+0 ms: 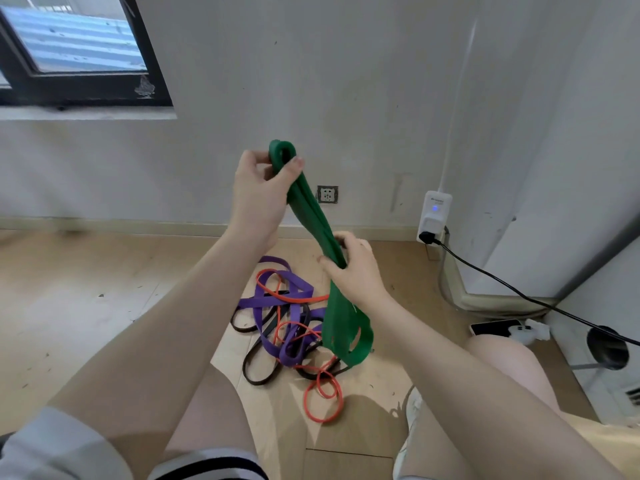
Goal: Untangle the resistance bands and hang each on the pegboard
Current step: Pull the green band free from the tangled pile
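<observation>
Head view: a person looks down at their own two bare arms, knees and a wooden floor (86,289), facing a pale wall (346,81).
Left hand: the left hand (258,194) is raised, thumb and fingers pinching the folded top end of a wide green band (308,213).
Right hand: the right hand (353,271) is lower, fingers curled round the middle of the same green band.
Green band: it runs slanting from the left hand down through the right hand, and its loose loop hangs below, in front of the pile.
Pile on the floor: a purple band (277,301), a thin orange band (323,400) and a dark brown band (258,372) lie tangled together between the knees.
Wall: a socket (327,194) sits low, behind the green band; a dark-framed window (79,53) is at the upper left.
Right side: a white plug-in unit (434,216) with a small blue light, and a black cable (519,292) trailing from it across the floor.
</observation>
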A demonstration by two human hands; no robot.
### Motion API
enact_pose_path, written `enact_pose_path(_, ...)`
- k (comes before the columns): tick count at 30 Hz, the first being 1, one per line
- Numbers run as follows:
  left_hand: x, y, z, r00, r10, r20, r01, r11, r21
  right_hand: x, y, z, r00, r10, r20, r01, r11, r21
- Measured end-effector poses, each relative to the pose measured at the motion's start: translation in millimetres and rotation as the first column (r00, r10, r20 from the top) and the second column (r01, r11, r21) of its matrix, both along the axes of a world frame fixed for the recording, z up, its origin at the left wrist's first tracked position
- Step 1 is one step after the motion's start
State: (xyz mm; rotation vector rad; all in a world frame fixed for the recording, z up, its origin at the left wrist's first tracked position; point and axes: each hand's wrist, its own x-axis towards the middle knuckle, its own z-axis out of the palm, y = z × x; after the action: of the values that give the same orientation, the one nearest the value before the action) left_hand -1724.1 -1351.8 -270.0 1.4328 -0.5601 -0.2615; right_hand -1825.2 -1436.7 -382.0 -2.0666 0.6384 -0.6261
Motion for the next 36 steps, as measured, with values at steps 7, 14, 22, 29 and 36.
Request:
enact_pose_path(7,-3,1,16,0.967,-0.216,0.131,0.201,0.972,0.119,3,-4,29,0.923,0.348,0.166,-0.381,0.886,0.262)
enact_pose_path(14,-1,15,9,0.94,-0.317,0.125,0.295,0.941,0.167,4,-25,24,0.916,0.394,0.069,-0.398,0.879,0.262)
enact_pose_path(22,2,26,8,0.922,-0.377,0.085,0.365,0.922,0.133,12,-24,24,0.895,0.442,0.056,-0.432,0.829,0.355)
enact_pose_path(29,8,32,7,0.931,-0.317,0.18,0.282,0.939,0.195,6,-18,26,0.924,0.38,0.037,-0.38,0.908,0.176)
enact_pose_path(36,1,11,-2,0.95,-0.246,0.191,0.219,0.964,0.154,2,4,16,0.917,0.394,0.06,-0.398,0.902,0.165)
